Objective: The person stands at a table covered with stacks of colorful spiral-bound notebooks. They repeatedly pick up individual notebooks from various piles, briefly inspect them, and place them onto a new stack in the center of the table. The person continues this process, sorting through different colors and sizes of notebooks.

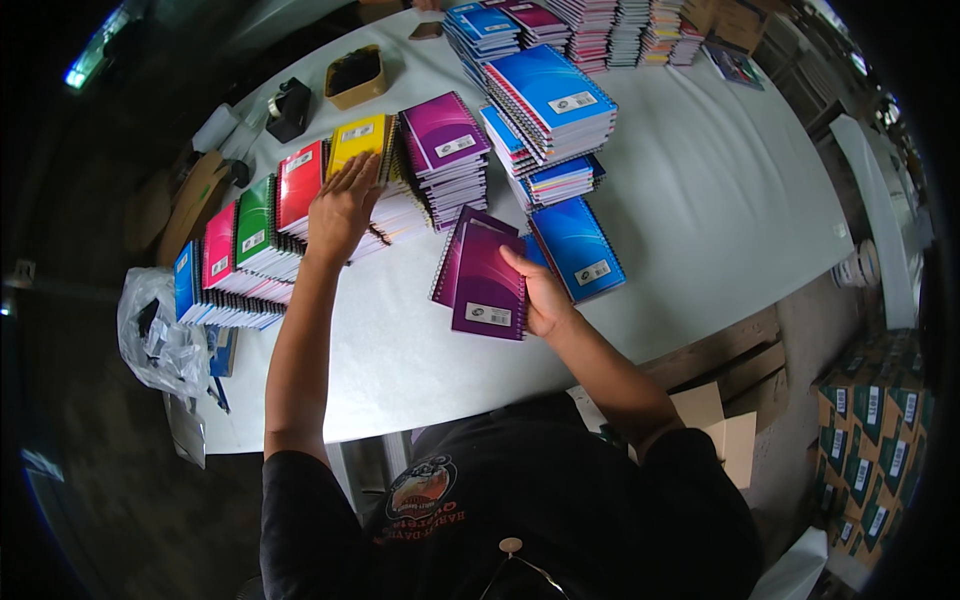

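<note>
Right hand (545,298) grasped purple spiral notebooks (490,270) over table (390,375); glossy, pale swirls, white barcode label (488,315) low on cover, print tiny. Left hand (343,212) unclenched, fingers outstretched on yellow notebooks (357,132).

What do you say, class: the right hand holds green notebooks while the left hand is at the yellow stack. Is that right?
Not quite: the colour is wrong. The head view shows the right hand holding purple notebooks, while the left hand is at the yellow stack.
</note>
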Demonstrator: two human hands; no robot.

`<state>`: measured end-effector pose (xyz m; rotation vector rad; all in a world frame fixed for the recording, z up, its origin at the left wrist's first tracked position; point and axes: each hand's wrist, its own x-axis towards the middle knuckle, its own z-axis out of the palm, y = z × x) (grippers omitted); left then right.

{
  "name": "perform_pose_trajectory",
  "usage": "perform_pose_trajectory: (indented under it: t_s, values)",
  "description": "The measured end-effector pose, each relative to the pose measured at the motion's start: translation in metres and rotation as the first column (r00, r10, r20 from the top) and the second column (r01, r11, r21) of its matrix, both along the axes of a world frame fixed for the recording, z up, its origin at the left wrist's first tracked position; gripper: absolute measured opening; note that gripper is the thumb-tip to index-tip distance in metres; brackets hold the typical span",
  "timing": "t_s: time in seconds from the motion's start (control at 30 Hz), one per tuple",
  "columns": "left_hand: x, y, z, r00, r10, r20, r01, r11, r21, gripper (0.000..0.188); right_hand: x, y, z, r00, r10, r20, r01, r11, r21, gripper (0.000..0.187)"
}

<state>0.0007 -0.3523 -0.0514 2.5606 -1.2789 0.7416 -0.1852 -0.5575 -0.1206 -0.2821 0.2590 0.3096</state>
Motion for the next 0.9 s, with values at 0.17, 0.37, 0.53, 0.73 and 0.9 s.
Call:
perform_pose_trajectory:
  t_s: [0.17,0.37,0.53,0.73,0.9]
  values:
    - [-0.080,-0.017,0.028,0.996,0.057,-0.065,-0.075,0.949,-0.306,0.035,0.007,0.003,-0.014,0.992,-0.125,0.006,0.125,0.989,-0.081,0.052]
    - [-0.153,-0.018,-0.019,0.940,-0.255,-0.227,0.223,0.962,-0.156,0.039,0.010,0.020,-0.012,0.981,-0.148,0.125,0.165,0.976,-0.141,0.075]
    - [-0.153,0.006,0.028,0.703,-0.527,-0.477,-0.103,0.589,-0.801,0.027,0.005,0.007,-0.027,0.981,0.172,0.092,-0.165,0.983,-0.086,0.062]
    - [-0.120,0.008,0.058,-0.019,-0.712,-0.702,0.409,0.636,-0.655,0.029,-0.011,0.017,-0.006,0.817,0.547,0.183,-0.552,0.834,-0.028,0.078]
    - [-0.052,0.063,0.038,0.844,-0.121,-0.522,-0.097,0.923,-0.371,0.062,-0.006,0.031,-0.003,0.857,0.498,0.134,-0.505,0.863,0.028,0.045]
